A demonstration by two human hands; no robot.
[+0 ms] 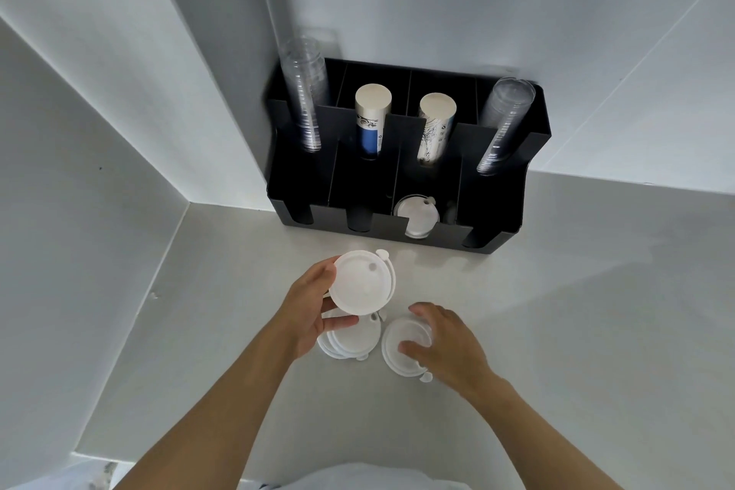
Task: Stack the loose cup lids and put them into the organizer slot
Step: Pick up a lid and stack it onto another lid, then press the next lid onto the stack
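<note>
My left hand (308, 312) holds a small stack of white cup lids (364, 282) lifted off the counter, thumb and fingers around its rim. Under that hand several more loose lids (348, 342) lie overlapped on the counter. My right hand (445, 342) is curled over a single white lid (401, 346) lying flat, thumb and fingers on its edges. The black organizer (501, 219) stands against the wall ahead. Its third front slot from the left holds a few lids (415, 217).
The organizer's back slots hold two stacks of clear cups (304, 99) at the ends and two stacks of paper cups (372, 119) between them. White walls close in on the left and behind. The white counter (576, 310) extends to the right.
</note>
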